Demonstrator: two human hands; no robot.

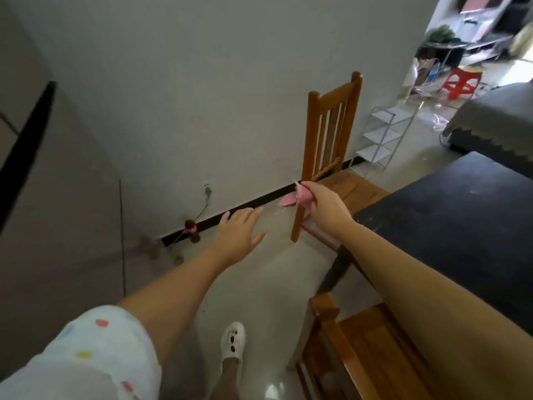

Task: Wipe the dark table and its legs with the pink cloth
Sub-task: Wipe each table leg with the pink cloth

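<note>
Cloth sits pinched in my right hand, held out past the counter's far-left corner; the counter lies right of and behind that hand. My left hand, fingers spread, holds nothing, farther left.

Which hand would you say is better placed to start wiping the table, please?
The right hand: it already holds the cloth and reaches out beside the table. The left hand is open, further away.
</note>
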